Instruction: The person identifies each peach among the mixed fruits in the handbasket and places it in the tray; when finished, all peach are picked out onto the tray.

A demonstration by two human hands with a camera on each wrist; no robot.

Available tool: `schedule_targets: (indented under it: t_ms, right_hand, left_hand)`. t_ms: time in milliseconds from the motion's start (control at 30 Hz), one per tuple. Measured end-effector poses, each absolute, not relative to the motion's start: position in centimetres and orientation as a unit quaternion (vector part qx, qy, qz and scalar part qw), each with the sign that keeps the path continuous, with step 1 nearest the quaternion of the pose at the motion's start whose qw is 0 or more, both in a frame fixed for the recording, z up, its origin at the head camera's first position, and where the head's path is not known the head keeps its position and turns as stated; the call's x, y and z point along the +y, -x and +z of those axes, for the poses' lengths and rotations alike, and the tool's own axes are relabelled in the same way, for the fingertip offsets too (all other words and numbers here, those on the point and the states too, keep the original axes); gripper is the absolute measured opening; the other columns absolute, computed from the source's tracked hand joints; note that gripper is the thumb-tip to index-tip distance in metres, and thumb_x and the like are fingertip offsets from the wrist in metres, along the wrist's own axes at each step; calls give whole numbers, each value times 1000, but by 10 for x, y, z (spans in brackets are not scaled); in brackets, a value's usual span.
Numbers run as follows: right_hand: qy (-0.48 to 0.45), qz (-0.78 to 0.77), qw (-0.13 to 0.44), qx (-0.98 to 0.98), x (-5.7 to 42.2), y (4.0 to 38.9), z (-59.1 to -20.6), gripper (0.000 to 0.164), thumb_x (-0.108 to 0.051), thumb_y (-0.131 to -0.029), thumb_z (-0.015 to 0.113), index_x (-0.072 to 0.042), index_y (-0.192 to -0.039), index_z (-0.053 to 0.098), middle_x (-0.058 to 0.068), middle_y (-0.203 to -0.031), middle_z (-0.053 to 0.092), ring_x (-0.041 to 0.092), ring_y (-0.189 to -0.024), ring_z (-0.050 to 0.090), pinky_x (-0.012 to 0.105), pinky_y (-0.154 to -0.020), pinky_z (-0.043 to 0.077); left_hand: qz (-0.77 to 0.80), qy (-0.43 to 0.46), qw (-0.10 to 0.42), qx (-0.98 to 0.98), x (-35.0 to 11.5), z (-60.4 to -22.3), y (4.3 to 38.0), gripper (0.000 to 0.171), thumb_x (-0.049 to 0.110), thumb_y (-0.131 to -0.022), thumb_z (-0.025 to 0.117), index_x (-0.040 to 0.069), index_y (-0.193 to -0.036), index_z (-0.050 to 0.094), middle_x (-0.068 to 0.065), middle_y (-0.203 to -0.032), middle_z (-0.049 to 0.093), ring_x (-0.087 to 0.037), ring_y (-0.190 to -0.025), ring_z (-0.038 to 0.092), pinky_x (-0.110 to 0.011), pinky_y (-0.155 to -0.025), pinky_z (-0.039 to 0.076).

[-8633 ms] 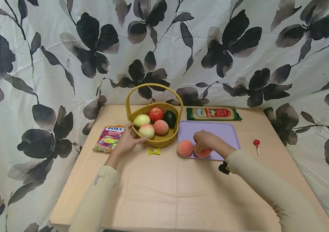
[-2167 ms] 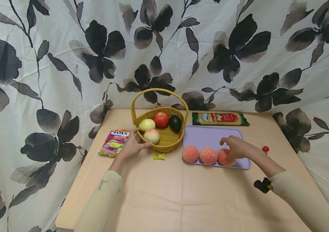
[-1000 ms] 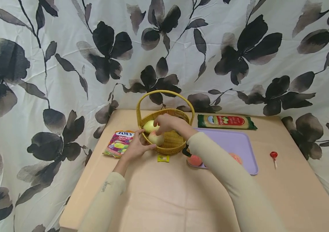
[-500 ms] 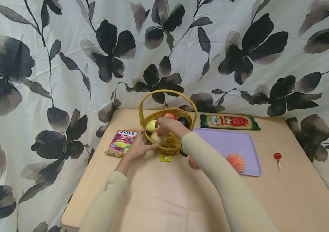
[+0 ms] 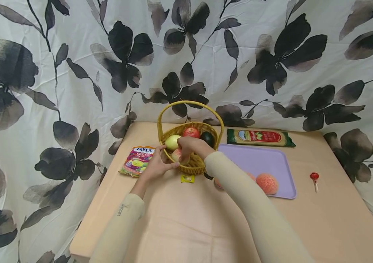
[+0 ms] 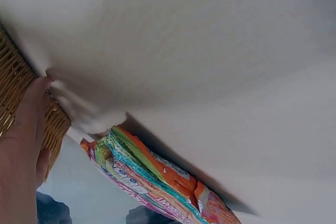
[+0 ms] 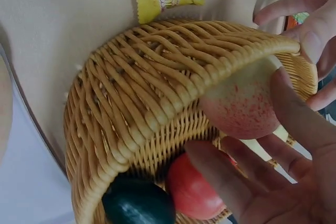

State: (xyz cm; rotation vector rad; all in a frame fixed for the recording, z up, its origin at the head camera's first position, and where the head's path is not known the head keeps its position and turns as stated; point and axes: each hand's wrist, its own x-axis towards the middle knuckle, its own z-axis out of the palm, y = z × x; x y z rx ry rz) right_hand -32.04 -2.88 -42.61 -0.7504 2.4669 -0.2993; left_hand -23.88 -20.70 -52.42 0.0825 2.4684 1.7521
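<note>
In the head view a yellow wicker basket (image 5: 191, 170) stands at the table's back. My left hand (image 5: 158, 164) holds its left rim, thumb at the front. My right hand (image 5: 191, 146) reaches inside and grips a pale peach with a pink blush (image 7: 244, 103); the right wrist view has the thumb on one side and the fingers along the other. A pale yellow-green oval fruit (image 5: 172, 142), a red round fruit (image 5: 191, 132) and a dark green avocado (image 5: 207, 138) lie around it. Pink peaches (image 5: 266, 183) sit on the lilac tray (image 5: 272, 160), partly hidden by the right sleeve.
A FOX'S candy bag (image 5: 137, 160) lies left of the basket, and a small yellow wrapped candy (image 5: 187, 179) just in front of it. Behind the tray is a green and red food packet (image 5: 260, 138). A red lollipop (image 5: 314, 179) lies to the right.
A third pink peach has passed from the basket to the tray. My right hand then moved left from the tray into the basket, onto the pale peach. The left hand stays at the rim.
</note>
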Motion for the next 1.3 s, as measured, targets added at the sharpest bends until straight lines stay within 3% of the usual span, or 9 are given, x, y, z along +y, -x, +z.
schedule_targets:
  t_ms: [167,433,700,933,1100,1300]
  right_hand:
    - [273,-149,290,905,-27,322,-430,55,-17,-86,87,-3,-130,56,13,-123,61,26,-100,67,48,-89,64]
    - [285,-133,302,900,-21,321,-429,69,-10,-86,83,-10,-149,55,15,-143,58,21,-92,68,45,-85,65]
    - [296,-136,293,899,-8,318,-422,64,-10,-85,84,-9,-145,60,14,-134,61,24,-85,71,43,-84,65]
    - [321,-142,259,900,21,318,-404,65,-13,-85,86,-11,-145,60,12,-133,62,21,-79,68,39,-78,64]
    - [365,-111,209,900,48,311,-389,61,-16,-83,88,-9,-139,65,9,-130,68,21,-100,62,36,-90,56]
    - [373,-122,193,899,85,293,-375,59,-11,-80,86,-8,-135,67,16,-122,68,19,-85,63,28,-71,56]
  left_hand:
    - [595,-28,63,801,-206,-525,239,108,27,-86,88,8,-161,11,-18,-173,17,-32,-158,30,-47,-126,33]
    - [597,-25,59,800,-205,-525,240,106,25,-87,87,9,-161,12,-19,-172,18,-33,-158,29,-46,-125,34]
    - [586,-23,60,808,-205,-525,239,108,28,-87,87,9,-162,12,-19,-173,14,-34,-159,26,-47,-126,32]
    - [584,-5,72,809,-206,-522,240,110,27,-87,87,11,-164,8,-16,-175,3,-31,-162,18,-47,-131,22]
    - [583,2,94,807,-201,-502,233,108,20,-89,85,5,-163,8,-21,-174,3,-36,-161,18,-48,-131,21]
    - [565,-4,91,820,-197,-489,225,108,22,-89,85,0,-162,9,-27,-172,6,-41,-160,16,-54,-130,18]
